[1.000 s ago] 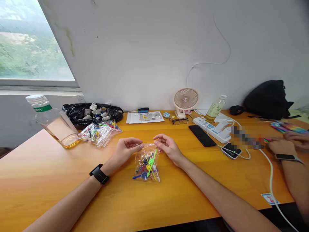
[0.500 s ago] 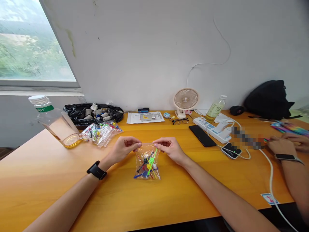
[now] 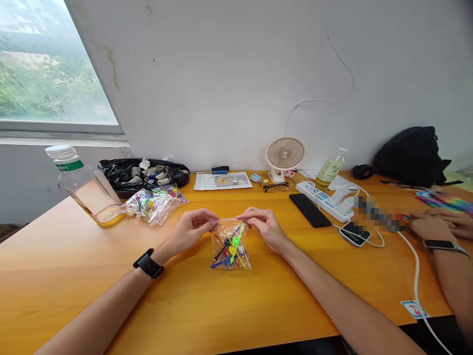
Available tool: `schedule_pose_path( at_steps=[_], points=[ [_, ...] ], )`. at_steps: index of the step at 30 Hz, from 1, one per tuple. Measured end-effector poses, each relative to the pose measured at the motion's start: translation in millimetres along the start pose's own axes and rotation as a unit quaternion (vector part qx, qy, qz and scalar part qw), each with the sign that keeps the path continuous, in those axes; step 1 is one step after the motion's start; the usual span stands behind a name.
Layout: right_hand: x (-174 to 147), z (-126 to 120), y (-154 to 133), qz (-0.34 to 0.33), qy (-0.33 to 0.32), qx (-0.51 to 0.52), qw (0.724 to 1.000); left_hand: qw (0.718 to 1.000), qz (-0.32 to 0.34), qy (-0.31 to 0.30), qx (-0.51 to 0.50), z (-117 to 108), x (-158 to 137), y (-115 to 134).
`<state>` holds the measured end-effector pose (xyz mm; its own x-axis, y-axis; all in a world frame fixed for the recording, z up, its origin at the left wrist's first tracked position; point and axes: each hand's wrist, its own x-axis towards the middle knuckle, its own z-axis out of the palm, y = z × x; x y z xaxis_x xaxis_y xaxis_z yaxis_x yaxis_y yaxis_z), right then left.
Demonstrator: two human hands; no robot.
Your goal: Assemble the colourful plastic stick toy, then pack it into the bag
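A small clear zip bag (image 3: 220, 231) hangs upright between my hands over the wooden table (image 3: 177, 310). Several colourful plastic pieces show through it, among them a bright green arrow-like spinner (image 3: 235, 242), plus blue, black, red and yellow ones. My left hand (image 3: 192, 229), below which a black watch sits on the wrist, pinches the bag's top left corner. At the top right corner, my right hand (image 3: 265, 227) pinches it between thumb and fingers. The zip edge stretches straight between the two pinches.
Further left lie more filled clear bags (image 3: 153, 204), a large bottle (image 3: 86, 190) and a black plastic bag (image 3: 111, 175). Behind stand a fan (image 3: 285, 154) and glasses (image 3: 276, 187). To the right are a phone (image 3: 309, 209), a power strip (image 3: 325, 201) and another person's hands (image 3: 432, 227).
The zip bag has shifted slightly right, and my right hand has moved slightly right with it. Both hands still pinch its top corners.
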<state>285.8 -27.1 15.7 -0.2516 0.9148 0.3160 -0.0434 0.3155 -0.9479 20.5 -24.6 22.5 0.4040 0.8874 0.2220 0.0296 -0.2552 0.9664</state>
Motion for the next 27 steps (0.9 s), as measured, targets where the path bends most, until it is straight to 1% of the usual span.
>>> schedule_pose_path(
  at_steps=[4,7,10,13,15,18,20,23,27],
  points=[
    [0,-2,-2,-0.02,-0.008,-0.034,0.999,1.0,0.006,0.024,-0.009,3,-1,0],
    [0,-3,-6,-0.031,-0.014,-0.056,0.998,0.999,-0.021,0.034,-0.001,5,-3,1],
    [0,-4,-10,-0.039,-0.034,-0.068,0.996,0.998,-0.048,0.051,0.001,10,-4,-1],
    [-1,-1,-12,-0.033,-0.044,-0.051,0.997,0.997,-0.023,0.076,-0.016,15,-4,-6],
    [-2,3,-10,-0.004,-0.034,-0.042,0.999,0.997,-0.002,0.079,-0.021,18,-5,-9],
    [-3,10,-8,0.059,-0.052,-0.066,0.995,0.998,0.011,0.062,0.005,20,-7,-10],
    [-4,13,-7,0.081,-0.067,-0.088,0.99,0.998,0.019,0.053,0.03,20,-8,-9],
    [-6,18,-7,0.066,-0.054,-0.104,0.991,0.997,0.03,0.037,0.056,21,-9,-6],
    [-9,22,-7,0.04,-0.047,-0.105,0.993,0.998,0.022,-0.008,0.063,23,-9,-2]
  ],
)
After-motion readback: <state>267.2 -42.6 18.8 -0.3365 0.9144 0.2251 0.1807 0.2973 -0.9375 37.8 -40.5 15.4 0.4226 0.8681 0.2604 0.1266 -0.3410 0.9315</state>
